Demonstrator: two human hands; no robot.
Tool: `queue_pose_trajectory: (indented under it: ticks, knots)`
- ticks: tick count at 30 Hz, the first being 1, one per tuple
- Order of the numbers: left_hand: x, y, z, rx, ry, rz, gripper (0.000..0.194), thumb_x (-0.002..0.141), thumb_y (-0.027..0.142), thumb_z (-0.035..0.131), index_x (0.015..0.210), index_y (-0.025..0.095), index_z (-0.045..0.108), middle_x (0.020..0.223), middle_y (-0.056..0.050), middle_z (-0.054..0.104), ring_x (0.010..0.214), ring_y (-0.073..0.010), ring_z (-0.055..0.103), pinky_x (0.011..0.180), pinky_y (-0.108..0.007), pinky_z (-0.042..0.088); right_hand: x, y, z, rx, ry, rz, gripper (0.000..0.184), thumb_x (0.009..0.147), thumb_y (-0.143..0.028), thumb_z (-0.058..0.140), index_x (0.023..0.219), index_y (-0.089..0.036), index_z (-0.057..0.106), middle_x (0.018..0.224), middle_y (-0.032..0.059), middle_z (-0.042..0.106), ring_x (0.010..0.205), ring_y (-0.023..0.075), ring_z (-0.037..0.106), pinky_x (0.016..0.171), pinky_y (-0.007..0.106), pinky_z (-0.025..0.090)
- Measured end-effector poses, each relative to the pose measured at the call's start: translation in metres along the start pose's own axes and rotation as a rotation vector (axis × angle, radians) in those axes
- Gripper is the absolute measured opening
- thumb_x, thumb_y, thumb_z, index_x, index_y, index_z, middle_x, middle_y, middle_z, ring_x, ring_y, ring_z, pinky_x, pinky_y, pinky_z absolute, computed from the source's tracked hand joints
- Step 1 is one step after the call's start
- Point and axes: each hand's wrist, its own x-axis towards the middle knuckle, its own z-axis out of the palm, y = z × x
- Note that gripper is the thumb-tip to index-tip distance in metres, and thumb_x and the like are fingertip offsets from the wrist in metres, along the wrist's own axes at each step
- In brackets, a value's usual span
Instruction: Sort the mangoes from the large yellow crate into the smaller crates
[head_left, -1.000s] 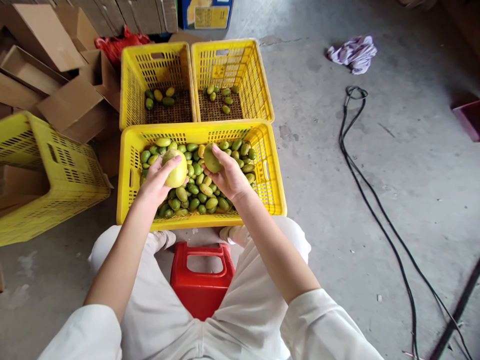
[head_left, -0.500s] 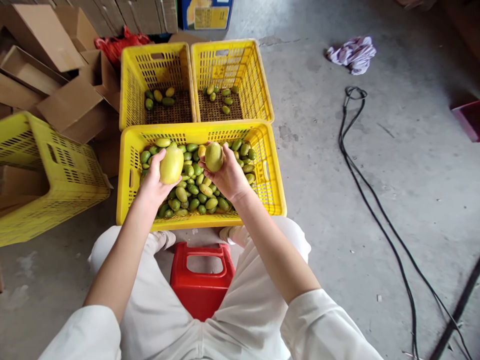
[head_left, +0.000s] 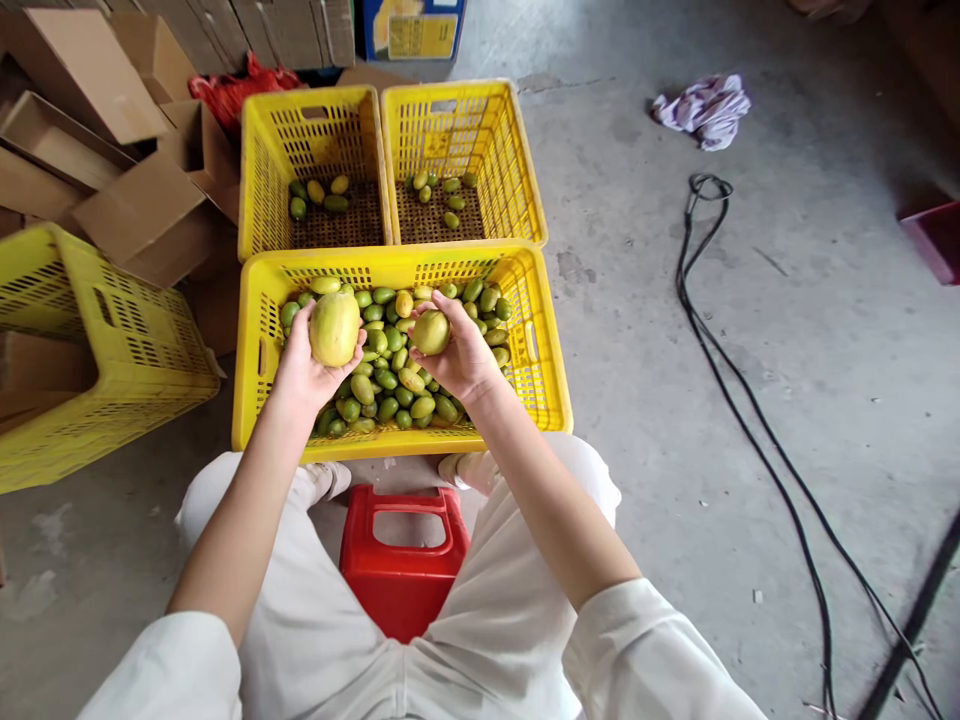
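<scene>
My left hand (head_left: 306, 362) is closed round a large, oval yellow-green fruit (head_left: 335, 328), its thumb along the left side. My right hand (head_left: 463, 358) grips a smaller-looking greenish fruit (head_left: 431, 333), turned with one rounded end toward me. Both hands hover above a wide yellow crate (head_left: 397, 440). Inside lie many oval fruits (head_left: 390, 380), from dark green to yellowish. My forearms and hands cover part of the pile.
Behind stand two yellow crates (head_left: 315, 240) (head_left: 532, 200) with several fruits in each. At left are another yellow crate (head_left: 142, 370) and cardboard boxes (head_left: 142, 215). A red stool (head_left: 405, 580) is between my legs. Black cable (head_left: 742, 410) and a crumpled cloth (head_left: 709, 108) lie on the floor at right.
My left hand has shifted slightly left with its fruit. In my right hand the fruit has turned, so its end now faces me, and it sits slightly lower.
</scene>
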Motion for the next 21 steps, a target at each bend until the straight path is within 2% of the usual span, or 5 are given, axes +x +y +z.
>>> queue_pose_trajectory:
  ticks: [4, 9, 13, 16, 21]
  knots:
    - [-0.0010, -0.0029, 0.0021, 0.014, 0.091, 0.115, 0.016, 0.100, 0.038, 0.088, 0.108, 0.030, 0.076, 0.123, -0.006, 0.088, 0.131, -0.0272, 0.082, 0.089, -0.027, 0.070, 0.0007, 0.0023, 0.0002, 0.042, 0.034, -0.003, 0.034, 0.086, -0.049, 0.095, 0.096, -0.030, 0.069, 0.097, -0.0006, 0.072, 0.094, 0.0203, 0.070, 0.064, 0.029, 0.055]
    - [-0.0054, -0.0070, 0.0056, 0.008, 0.053, 0.133, 0.021, 0.099, 0.031, 0.092, 0.107, 0.025, 0.074, 0.128, -0.008, 0.088, 0.146, -0.0278, 0.076, 0.109, -0.033, 0.066, 0.0051, 0.0059, 0.0009, 0.048, 0.057, -0.045, 0.034, 0.086, -0.044, 0.096, 0.098, -0.031, 0.067, 0.104, 0.0008, 0.076, 0.110, 0.0244, 0.076, 0.080, 0.032, 0.066]
    - [-0.0058, -0.0064, 0.0063, -0.017, 0.063, 0.072, 0.020, 0.098, 0.034, 0.091, 0.108, 0.027, 0.074, 0.128, -0.008, 0.086, 0.137, -0.0264, 0.079, 0.096, -0.029, 0.067, 0.0087, 0.0080, 0.0006, 0.150, 0.045, -0.030, 0.029, 0.088, -0.030, 0.095, 0.099, -0.030, 0.069, 0.104, -0.0002, 0.078, 0.109, 0.0205, 0.079, 0.094, 0.032, 0.073]
    - [-0.0070, -0.0048, 0.0064, -0.039, 0.042, 0.043, 0.019, 0.097, 0.037, 0.087, 0.105, 0.026, 0.073, 0.125, -0.008, 0.086, 0.121, -0.0234, 0.082, 0.083, -0.024, 0.065, 0.0081, 0.0074, -0.0004, 0.247, 0.023, 0.045, 0.026, 0.090, -0.029, 0.090, 0.101, -0.029, 0.067, 0.101, 0.0014, 0.078, 0.114, 0.0251, 0.083, 0.100, 0.039, 0.076]
    - [-0.0059, -0.0033, 0.0024, -0.118, -0.019, 0.071, 0.018, 0.095, 0.038, 0.085, 0.104, 0.026, 0.074, 0.107, -0.008, 0.084, 0.097, -0.0214, 0.082, 0.069, -0.022, 0.063, 0.0042, 0.0032, -0.0023, 0.342, 0.013, 0.181, 0.013, 0.096, -0.030, 0.078, 0.100, -0.027, 0.067, 0.092, 0.0039, 0.082, 0.105, 0.0285, 0.086, 0.090, 0.044, 0.079]
